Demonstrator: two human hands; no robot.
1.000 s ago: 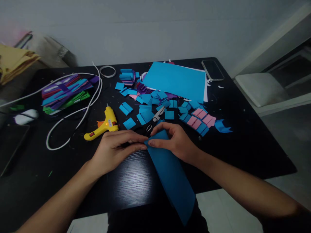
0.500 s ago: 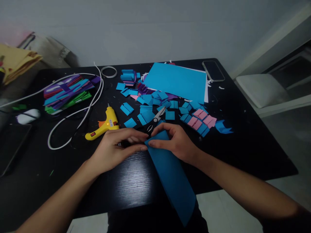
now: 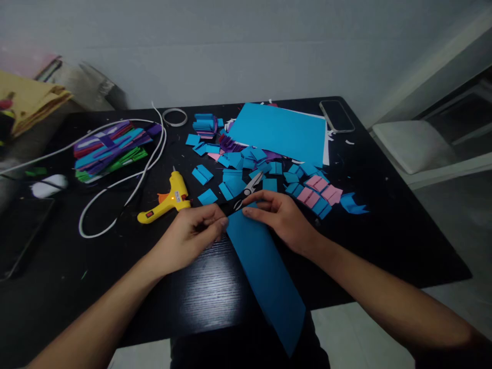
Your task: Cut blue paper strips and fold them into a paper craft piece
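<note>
A long blue sheet of paper (image 3: 265, 271) slants from the middle of the table down over its front edge toward my lap. My right hand (image 3: 286, 220) grips its upper end, thumb on top and fingers curled behind. At the upper left corner of the paper, my left hand (image 3: 198, 230) is closed with thumb and forefinger pinched together. Just beyond the fingers lies a pair of scissors (image 3: 251, 184), its handles partly hidden by my right hand. Several small folded blue paper pieces (image 3: 232, 179) are scattered around the scissors.
A yellow glue gun (image 3: 165, 200) lies left, near a looped white cable (image 3: 80, 220). Bundled coloured paper strips (image 3: 109, 146) sit behind. A large blue sheet (image 3: 280, 130), a phone (image 3: 337, 116) and joined pink-and-blue pieces (image 3: 309, 196) are across the table (image 3: 384, 241).
The upper end of the paper has shifted slightly left and turned flatter. My left thumb has risen to the paper's corner, and the left fingers have curled in. The view has shifted a little.
</note>
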